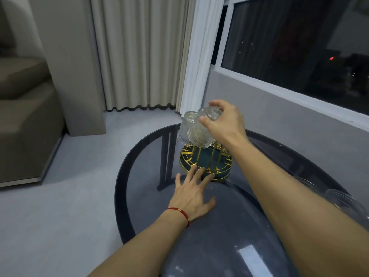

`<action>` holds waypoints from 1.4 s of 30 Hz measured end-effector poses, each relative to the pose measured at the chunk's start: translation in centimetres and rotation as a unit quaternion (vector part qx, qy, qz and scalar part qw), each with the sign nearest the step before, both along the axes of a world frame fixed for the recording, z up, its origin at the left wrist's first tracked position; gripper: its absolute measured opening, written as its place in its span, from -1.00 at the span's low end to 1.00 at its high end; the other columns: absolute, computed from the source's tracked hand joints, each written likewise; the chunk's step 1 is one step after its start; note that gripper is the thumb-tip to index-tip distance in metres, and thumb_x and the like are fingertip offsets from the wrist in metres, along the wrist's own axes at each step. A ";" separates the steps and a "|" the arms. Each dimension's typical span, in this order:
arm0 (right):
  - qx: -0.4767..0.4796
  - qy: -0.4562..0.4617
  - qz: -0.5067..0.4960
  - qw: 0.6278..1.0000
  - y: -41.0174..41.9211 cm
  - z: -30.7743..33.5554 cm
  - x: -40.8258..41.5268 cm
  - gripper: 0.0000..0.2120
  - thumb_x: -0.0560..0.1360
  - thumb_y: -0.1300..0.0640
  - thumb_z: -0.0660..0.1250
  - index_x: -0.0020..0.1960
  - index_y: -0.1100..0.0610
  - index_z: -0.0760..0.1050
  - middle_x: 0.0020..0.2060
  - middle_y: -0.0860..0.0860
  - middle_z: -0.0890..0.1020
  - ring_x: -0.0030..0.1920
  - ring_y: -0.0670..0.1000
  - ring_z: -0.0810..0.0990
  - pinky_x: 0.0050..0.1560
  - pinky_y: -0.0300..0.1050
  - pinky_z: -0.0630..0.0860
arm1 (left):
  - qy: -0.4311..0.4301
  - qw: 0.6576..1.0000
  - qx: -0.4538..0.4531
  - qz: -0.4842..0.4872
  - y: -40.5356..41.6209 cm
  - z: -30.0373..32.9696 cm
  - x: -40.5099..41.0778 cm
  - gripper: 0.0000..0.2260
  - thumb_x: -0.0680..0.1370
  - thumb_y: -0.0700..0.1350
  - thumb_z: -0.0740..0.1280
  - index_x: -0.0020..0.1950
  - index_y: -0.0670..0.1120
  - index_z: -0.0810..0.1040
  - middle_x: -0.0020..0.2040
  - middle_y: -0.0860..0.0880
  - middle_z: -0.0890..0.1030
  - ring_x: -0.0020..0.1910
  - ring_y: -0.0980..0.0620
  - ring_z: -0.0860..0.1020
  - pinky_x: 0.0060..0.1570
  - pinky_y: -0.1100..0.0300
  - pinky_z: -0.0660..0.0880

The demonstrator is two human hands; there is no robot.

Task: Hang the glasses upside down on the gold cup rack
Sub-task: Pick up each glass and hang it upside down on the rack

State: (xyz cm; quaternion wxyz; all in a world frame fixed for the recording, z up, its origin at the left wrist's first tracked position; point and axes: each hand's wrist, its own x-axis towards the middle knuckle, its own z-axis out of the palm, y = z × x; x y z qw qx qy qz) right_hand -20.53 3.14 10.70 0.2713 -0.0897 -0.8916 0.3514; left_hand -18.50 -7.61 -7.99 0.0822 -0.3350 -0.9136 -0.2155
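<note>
Right hand [223, 120] fingers pinch inverted ribbed glass [201, 130] above gold cup rack [205, 162]; left hand [191, 194], fingers spread, empty, steadies rack base. Advice: centre mouth over prong, lower gently.

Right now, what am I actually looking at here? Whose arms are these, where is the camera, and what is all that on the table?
There is no machine here: these are a person's two bare arms, filmed by one wide-angle camera worn on the head, looking forward and down.

The right hand holds a ribbed clear glass upside down at the top of the gold cup rack, lowering it onto a prong or just setting it there; I cannot tell which. A second glass is upside down on the rack just beside it.

The left hand, with a red cord at the wrist, is open and holds nothing; its fingertips reach the rim of the rack's round base, seemingly to steady it.

All of it stands on a dark round glass table. More glasses wait at its right edge.
</note>
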 end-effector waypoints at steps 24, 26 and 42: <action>0.172 -0.036 -0.036 0.984 0.7 -5.5 3.7 -0.48 0.58 -0.11 0.38 0.50 -0.03 0.39 0.44 0.02 0.50 0.50 0.11 0.41 0.55 0.38 0.02 | -0.007 1.000 0.011 0.006 0.2 0.7 0.1 -0.47 0.53 0.20 0.28 0.45 -0.01 0.41 0.62 0.00 0.24 0.63 -0.09 0.04 0.48 -0.15 0.24; 0.158 -0.020 -0.046 0.986 2.4 -6.4 6.9 -0.53 0.58 -0.04 0.36 0.46 -0.02 0.42 0.42 0.00 0.49 0.47 0.10 0.42 0.56 0.37 0.06 | -0.002 1.000 0.000 0.011 0.4 1.0 0.6 -0.47 0.55 0.18 0.28 0.46 -0.02 0.40 0.62 -0.04 0.24 0.62 -0.09 0.06 0.50 -0.14 0.22; -0.075 0.087 -0.270 0.956 19.2 -10.6 24.3 -0.35 0.41 0.27 0.49 0.47 0.15 0.40 0.38 0.22 0.43 0.41 0.25 0.41 0.46 0.20 0.37 | 0.016 0.955 0.218 -0.202 6.1 7.4 11.5 -0.74 0.55 -0.15 0.39 0.24 -0.02 0.57 0.10 0.09 0.64 0.11 0.15 0.56 0.12 0.16 0.53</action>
